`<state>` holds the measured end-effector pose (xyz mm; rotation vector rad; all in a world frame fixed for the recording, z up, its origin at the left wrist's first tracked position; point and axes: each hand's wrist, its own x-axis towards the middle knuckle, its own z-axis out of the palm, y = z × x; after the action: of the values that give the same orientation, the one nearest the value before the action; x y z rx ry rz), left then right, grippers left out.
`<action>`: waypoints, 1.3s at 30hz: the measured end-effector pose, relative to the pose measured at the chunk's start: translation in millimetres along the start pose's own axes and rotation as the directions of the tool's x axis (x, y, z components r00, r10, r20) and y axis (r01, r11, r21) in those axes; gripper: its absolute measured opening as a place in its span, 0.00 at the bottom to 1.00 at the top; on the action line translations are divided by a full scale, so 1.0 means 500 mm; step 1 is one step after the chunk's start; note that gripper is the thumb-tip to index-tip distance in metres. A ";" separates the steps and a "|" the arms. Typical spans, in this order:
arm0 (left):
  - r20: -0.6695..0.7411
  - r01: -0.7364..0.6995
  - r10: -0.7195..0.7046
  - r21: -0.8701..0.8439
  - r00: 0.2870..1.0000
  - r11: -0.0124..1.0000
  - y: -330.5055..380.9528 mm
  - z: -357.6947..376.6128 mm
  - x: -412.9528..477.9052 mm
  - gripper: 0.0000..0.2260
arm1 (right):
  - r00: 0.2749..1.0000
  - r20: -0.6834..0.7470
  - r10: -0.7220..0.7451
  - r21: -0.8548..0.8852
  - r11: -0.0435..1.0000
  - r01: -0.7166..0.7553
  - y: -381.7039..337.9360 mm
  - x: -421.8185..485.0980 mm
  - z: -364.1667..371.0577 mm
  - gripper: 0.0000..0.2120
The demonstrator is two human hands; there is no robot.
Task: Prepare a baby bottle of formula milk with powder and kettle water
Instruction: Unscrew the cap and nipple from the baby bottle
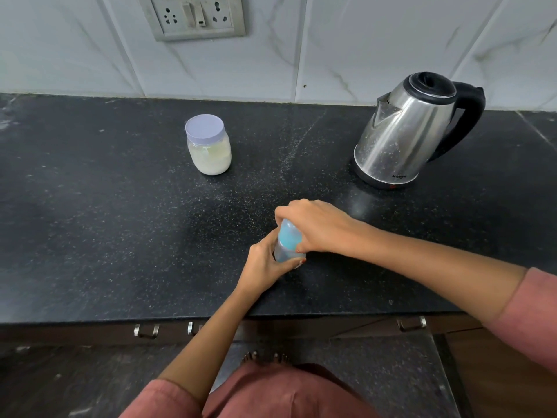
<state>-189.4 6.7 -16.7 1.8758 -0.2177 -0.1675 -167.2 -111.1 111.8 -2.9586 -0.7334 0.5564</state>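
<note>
A small baby bottle point(287, 243) with a blue collar and a clear cap stands on the black counter point(120, 221), near its front edge. My left hand point(266, 265) wraps around the bottle's lower body. My right hand point(316, 226) grips the bottle's top from above, its fingers closed over the cap. A jar of pale formula powder point(209, 152) with a lilac lid sits shut at the back middle. A steel electric kettle point(413, 131) with a black lid and handle stands at the back right, lid down.
A tiled wall with a socket plate point(197, 16) rises behind the counter. Drawer handles point(146, 330) run under the counter's front edge. My feet and the dark floor show below.
</note>
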 end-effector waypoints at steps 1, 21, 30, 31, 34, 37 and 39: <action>0.000 -0.001 0.001 0.004 1.000 1.000 0.000 0.000 0.000 0.21 | 0.999 0.012 -0.052 -0.014 0.999 0.052 0.004 0.001 -0.003 0.20; 0.003 0.000 0.000 0.013 1.000 1.000 -0.014 0.004 0.002 0.25 | 0.999 0.022 0.040 0.093 0.995 -0.042 0.004 -0.021 -0.029 0.22; 0.001 0.007 -0.007 0.003 1.000 1.000 -0.011 0.004 0.002 0.24 | 1.000 0.020 -0.020 0.235 0.972 0.015 0.011 -0.021 -0.025 0.24; 0.002 0.005 -0.005 -0.001 1.000 1.000 -0.011 0.004 0.002 0.24 | 1.000 -0.012 0.018 0.220 0.975 -0.015 0.010 -0.024 -0.026 0.26; 0.001 0.017 -0.017 -0.007 1.000 1.000 -0.014 0.004 0.002 0.24 | 0.993 -0.065 0.102 0.100 0.990 -0.095 0.003 -0.029 -0.019 0.27; 0.002 0.022 -0.022 -0.001 1.000 1.000 -0.019 0.005 0.003 0.25 | 0.991 -0.079 0.106 0.098 0.990 -0.098 -0.004 -0.026 -0.010 0.23; -0.004 0.019 -0.019 0.001 1.000 1.000 -0.020 0.005 0.004 0.25 | 0.997 -0.051 0.063 0.138 0.989 -0.055 -0.002 -0.022 -0.011 0.21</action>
<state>-187.4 6.8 -27.0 1.8792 -0.1976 -0.1769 -174.9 -115.0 120.7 -2.8639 -0.5800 0.5038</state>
